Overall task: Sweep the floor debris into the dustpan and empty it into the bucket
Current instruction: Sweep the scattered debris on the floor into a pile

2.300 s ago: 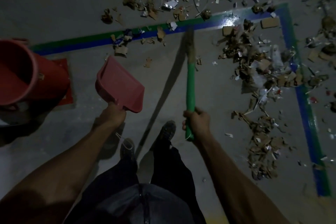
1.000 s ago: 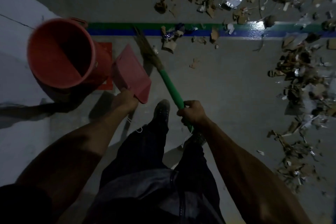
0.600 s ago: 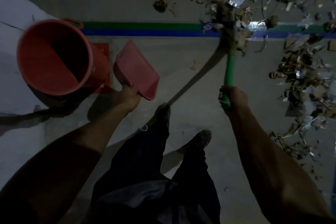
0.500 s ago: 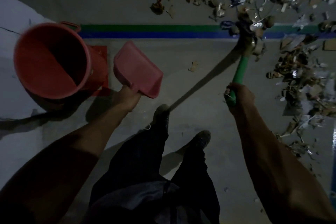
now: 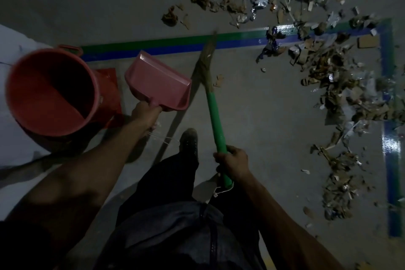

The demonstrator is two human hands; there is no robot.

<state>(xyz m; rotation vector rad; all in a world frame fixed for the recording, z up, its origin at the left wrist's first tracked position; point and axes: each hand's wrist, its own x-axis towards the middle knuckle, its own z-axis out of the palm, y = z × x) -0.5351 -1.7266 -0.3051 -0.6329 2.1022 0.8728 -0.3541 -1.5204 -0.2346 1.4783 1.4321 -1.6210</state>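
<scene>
1. Right hand (image 5: 233, 162) wrapped around the lower end of the broom (image 5: 213, 106) handle; green shaft runs forward, bristles reach the blue-green floor stripe (image 5: 175, 45).
2. Left hand (image 5: 145, 114) grips the handle of the pink dustpan (image 5: 157, 81), pan held off the floor, inside looks empty.
3. Red bucket (image 5: 50, 90) just left of the dustpan, mouth open toward the camera.
4. One small scrap (image 5: 218, 80) just right of the bristles.
5. Debris (image 5: 333, 68) is spread right and far right, across the stripe corner, well apart from the dustpan.
</scene>
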